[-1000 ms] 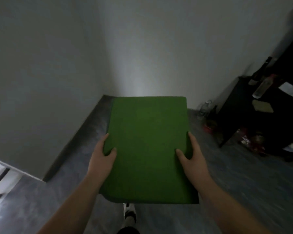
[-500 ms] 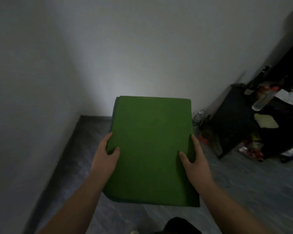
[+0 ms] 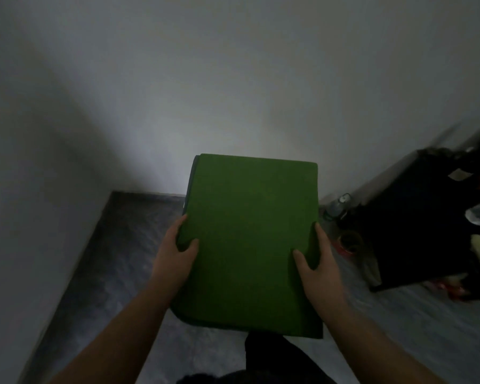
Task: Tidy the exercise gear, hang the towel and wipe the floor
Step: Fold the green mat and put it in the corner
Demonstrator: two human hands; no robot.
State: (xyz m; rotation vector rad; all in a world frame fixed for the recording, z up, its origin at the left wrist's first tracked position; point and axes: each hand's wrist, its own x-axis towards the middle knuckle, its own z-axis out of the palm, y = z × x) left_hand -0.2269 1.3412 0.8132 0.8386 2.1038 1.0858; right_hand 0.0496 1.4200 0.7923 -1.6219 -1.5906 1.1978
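Observation:
A folded green exercise mat [image 3: 250,242] is held flat in front of me, above the grey floor [image 3: 117,259]. My left hand [image 3: 175,256] grips its left edge, thumb on top. On the opposite side my right hand [image 3: 317,261] clamps the right edge the same way. The mat's folded layers show along its left and near edges. A towel is not in view.
White walls [image 3: 233,79] meet in a corner straight ahead. A dark low cabinet [image 3: 416,217] stands at the right, with bottles and clutter on top. A clear bottle [image 3: 337,205] and a red item [image 3: 347,242] sit on the floor beside it. My dark trouser leg [image 3: 275,358] is below.
The view has turned left and closed in on the wall corner. The cabinet has slid toward the right edge. Both hands keep the same grip on the mat.

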